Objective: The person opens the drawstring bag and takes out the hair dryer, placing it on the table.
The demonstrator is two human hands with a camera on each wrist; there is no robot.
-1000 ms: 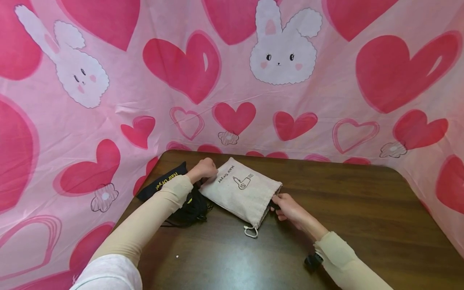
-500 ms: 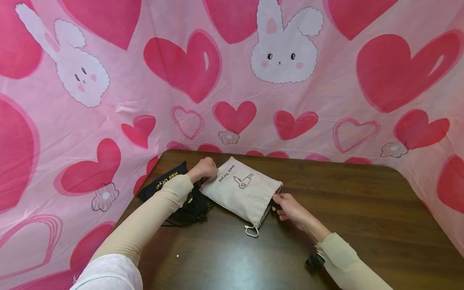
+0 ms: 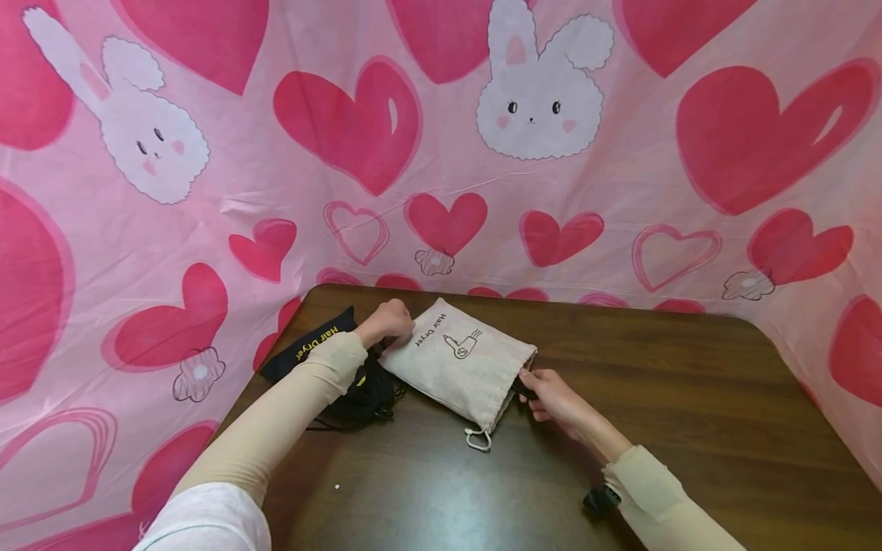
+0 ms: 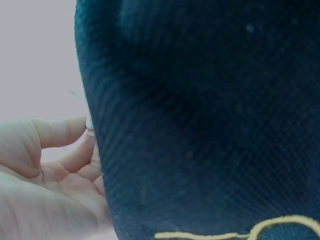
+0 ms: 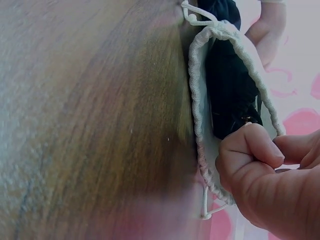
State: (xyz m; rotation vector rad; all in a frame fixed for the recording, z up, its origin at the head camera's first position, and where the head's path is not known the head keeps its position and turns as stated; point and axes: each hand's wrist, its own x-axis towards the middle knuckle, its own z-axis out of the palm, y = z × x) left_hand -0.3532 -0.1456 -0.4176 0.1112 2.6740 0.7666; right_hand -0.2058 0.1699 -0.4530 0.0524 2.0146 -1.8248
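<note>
A cream drawstring bag (image 3: 462,360), printed "Hair Dryer" with a hair dryer drawing, lies flat on the table with its mouth toward the lower right. At its far left corner my left hand (image 3: 390,321) pinches the cloth between thumb and fingers. My right hand (image 3: 554,398) is at the mouth, its fingers curled on a black object (image 3: 527,389) that runs into the bag. Inside the gaping mouth, the right wrist view shows more of this dark, soft-looking object (image 5: 232,90); the rest is hidden by the cloth. A white cord loop (image 3: 478,438) hangs from the mouth's near corner.
Left of the bag, partly behind my left forearm, lies a black pouch (image 3: 282,363) with yellow "Hair Dryer" lettering and black cords (image 3: 382,409). A tiny white speck (image 3: 337,487) is on the brown table (image 3: 661,367). Pink heart-patterned cloth (image 3: 441,168) surrounds the table.
My right hand has shifted slightly to the right, away from the bag's mouth, and a little more of the black object shows. The left hand and the bag stay put.
</note>
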